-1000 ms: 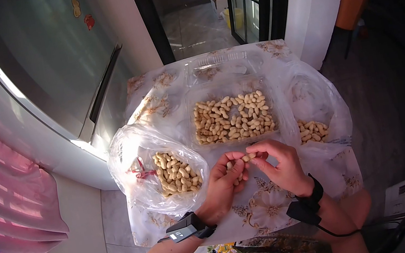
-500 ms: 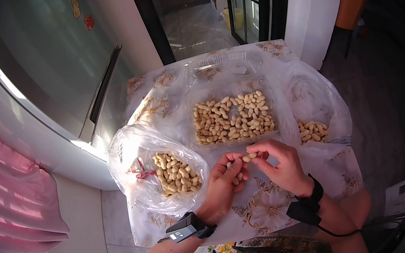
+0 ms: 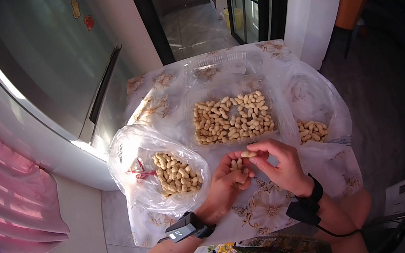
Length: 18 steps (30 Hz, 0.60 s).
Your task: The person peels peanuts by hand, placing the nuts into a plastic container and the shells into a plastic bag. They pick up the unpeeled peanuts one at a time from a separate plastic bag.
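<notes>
Unshelled peanuts (image 3: 236, 165) lie in my left hand (image 3: 225, 182), whose fingers curl around them. Between the thumb and fingertips of my right hand (image 3: 281, 165) is a single peanut (image 3: 248, 154), right beside the left fingertips. Behind both hands stands a clear plastic container (image 3: 227, 87) with many peanuts spread over its bottom. To the left, an open clear plastic bag (image 3: 128, 149) with a red tie holds a heap of peanuts (image 3: 177, 174). Another clear bag (image 3: 316, 95) on the right has a smaller pile of peanuts (image 3: 312, 130) at its near end.
The flowered tablecloth (image 3: 271, 206) covers the table. The container's clear lid (image 3: 219, 66) lies at the far side. A refrigerator (image 3: 49, 56) stands close on the left, with a pink cloth (image 3: 14, 197) nearer. An orange stool (image 3: 352, 3) is at the back right.
My left thumb and fingers have shifted, showing more of the peanuts in that hand. The peanut in my right fingertips has turned slightly and moved up a little.
</notes>
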Each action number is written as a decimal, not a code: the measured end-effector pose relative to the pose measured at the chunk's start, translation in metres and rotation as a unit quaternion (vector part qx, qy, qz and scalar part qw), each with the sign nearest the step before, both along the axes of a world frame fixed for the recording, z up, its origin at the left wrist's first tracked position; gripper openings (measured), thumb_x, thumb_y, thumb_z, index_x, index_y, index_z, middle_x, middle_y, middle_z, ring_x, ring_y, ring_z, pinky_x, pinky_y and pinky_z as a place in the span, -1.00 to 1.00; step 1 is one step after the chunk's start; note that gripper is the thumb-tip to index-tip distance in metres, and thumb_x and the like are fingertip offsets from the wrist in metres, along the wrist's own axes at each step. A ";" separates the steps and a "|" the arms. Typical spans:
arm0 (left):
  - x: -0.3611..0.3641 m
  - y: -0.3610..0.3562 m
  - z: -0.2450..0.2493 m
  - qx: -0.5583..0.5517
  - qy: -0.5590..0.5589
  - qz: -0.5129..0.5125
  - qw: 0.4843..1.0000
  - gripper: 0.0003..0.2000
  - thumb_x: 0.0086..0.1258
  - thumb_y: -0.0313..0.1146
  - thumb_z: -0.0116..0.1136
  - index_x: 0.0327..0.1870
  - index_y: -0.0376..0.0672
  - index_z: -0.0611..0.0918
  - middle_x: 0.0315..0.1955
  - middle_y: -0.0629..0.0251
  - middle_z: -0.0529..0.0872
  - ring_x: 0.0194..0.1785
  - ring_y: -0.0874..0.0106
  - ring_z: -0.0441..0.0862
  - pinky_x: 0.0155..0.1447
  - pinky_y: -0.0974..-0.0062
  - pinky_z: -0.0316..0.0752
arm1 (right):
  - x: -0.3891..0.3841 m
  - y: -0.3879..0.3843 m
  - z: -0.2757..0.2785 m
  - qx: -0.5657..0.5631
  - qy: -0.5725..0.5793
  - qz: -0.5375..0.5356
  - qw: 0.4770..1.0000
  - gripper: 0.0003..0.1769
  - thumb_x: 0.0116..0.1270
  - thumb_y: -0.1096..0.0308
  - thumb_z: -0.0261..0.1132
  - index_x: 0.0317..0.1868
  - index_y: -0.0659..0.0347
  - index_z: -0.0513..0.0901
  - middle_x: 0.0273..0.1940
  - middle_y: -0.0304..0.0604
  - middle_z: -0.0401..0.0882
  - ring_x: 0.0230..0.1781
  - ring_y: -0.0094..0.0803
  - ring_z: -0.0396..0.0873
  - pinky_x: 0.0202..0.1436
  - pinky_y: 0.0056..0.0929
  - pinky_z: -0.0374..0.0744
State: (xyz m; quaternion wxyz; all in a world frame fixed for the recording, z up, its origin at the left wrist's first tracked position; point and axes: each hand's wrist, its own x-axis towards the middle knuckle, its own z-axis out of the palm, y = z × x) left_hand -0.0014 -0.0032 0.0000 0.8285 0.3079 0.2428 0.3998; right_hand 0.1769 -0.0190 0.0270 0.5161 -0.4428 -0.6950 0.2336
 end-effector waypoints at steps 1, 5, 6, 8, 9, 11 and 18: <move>0.000 0.000 0.000 -0.007 0.003 0.001 1.000 -0.59 0.28 -0.62 0.06 0.17 -0.21 0.42 -0.08 0.26 0.58 -0.13 0.47 0.58 -0.17 0.58 0.43 | 0.000 0.000 -0.001 0.000 0.000 0.000 1.000 -0.72 0.24 0.59 0.38 -0.02 0.27 0.66 -0.24 -0.16 0.70 -0.31 -0.47 0.66 -0.20 -0.50 0.60; 0.001 -0.001 -0.002 -0.006 0.000 -0.002 1.000 -0.62 0.38 -0.58 0.08 0.21 -0.21 0.40 -0.06 0.28 0.59 -0.08 0.47 0.60 -0.12 0.57 0.46 | 0.000 -0.001 0.000 -0.003 0.009 -0.006 1.000 -0.76 0.30 0.55 0.36 -0.01 0.27 0.66 -0.25 -0.16 0.70 -0.31 -0.47 0.66 -0.20 -0.50 0.59; 0.001 -0.001 -0.001 -0.006 0.000 -0.002 1.000 -0.62 0.38 -0.58 0.08 0.21 -0.21 0.40 -0.06 0.28 0.59 -0.08 0.47 0.60 -0.12 0.57 0.46 | 0.001 -0.001 0.001 -0.006 0.007 -0.006 1.000 -0.77 0.31 0.53 0.35 -0.01 0.28 0.67 -0.26 -0.15 0.71 -0.30 -0.47 0.66 -0.20 -0.49 0.59; 0.002 -0.003 0.002 0.012 0.025 -0.008 1.000 -0.71 0.54 -0.42 0.04 0.21 -0.18 0.38 -0.03 0.32 0.56 -0.10 0.50 0.58 -0.17 0.61 0.43 | 0.001 -0.001 0.000 -0.008 0.005 -0.009 1.000 -0.78 0.33 0.52 0.35 -0.02 0.28 0.67 -0.27 -0.15 0.71 -0.30 -0.47 0.66 -0.19 -0.50 0.59; 0.002 -0.003 0.001 0.012 0.025 -0.008 1.000 -0.71 0.54 -0.42 0.04 0.21 -0.18 0.38 -0.03 0.32 0.56 -0.10 0.50 0.58 -0.17 0.61 0.43 | 0.001 -0.001 0.000 -0.010 0.002 -0.013 1.000 -0.79 0.34 0.50 0.34 -0.02 0.28 0.67 -0.28 -0.15 0.71 -0.30 -0.47 0.66 -0.19 -0.50 0.59; 0.002 -0.002 -0.001 0.009 0.009 -0.015 1.000 -0.71 0.62 -0.25 -0.01 0.22 -0.17 0.38 -0.02 0.33 0.56 -0.10 0.50 0.58 -0.17 0.61 0.43 | 0.002 -0.001 0.001 -0.013 0.003 -0.012 1.000 -0.79 0.35 0.50 0.34 -0.02 0.28 0.68 -0.27 -0.15 0.71 -0.29 -0.47 0.66 -0.19 -0.50 0.59; 0.000 -0.001 0.001 -0.004 -0.003 -0.025 1.000 -0.59 0.63 -0.04 -0.14 0.25 -0.18 0.38 -0.02 0.34 0.56 -0.11 0.48 0.58 -0.16 0.60 0.44 | 0.002 -0.002 0.003 -0.024 0.000 -0.016 1.000 -0.83 0.39 0.45 0.32 -0.05 0.29 0.69 -0.28 -0.12 0.71 -0.30 -0.44 0.67 -0.20 -0.49 0.58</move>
